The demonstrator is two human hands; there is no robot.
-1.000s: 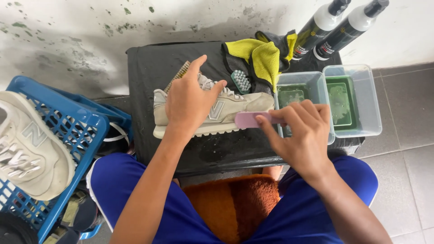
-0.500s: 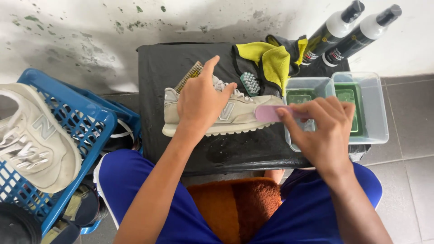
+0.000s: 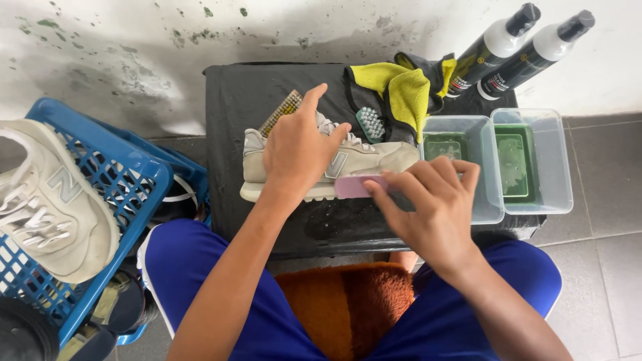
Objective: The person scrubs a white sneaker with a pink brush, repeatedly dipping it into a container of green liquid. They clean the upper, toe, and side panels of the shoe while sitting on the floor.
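Now | left hand (image 3: 297,157) presses sneaker (image 3: 361,160) | right hand (image 3: 431,210) pinches pink block (image 3: 354,186)

The beige lace-up sneaker (image 3: 334,164) lies on its side in the middle of the black cloth-covered table (image 3: 234,107), toe pointing right. The left hand (image 3: 297,150) presses down on top of it. Just in front, the right hand (image 3: 435,207) holds a pink rectangular eraser block (image 3: 354,186) against the sole edge. Behind the shoe lie a wooden-handled brush (image 3: 281,112) and a small teal brush (image 3: 370,124); right of those sits a yellow and black cloth (image 3: 401,90). Two clear plastic tubs (image 3: 528,160) stand side by side at the table's right end, two black spray bottles (image 3: 515,47) behind them. Left of the table, a blue plastic crate (image 3: 114,167) carries a second beige sneaker (image 3: 47,200) on top.
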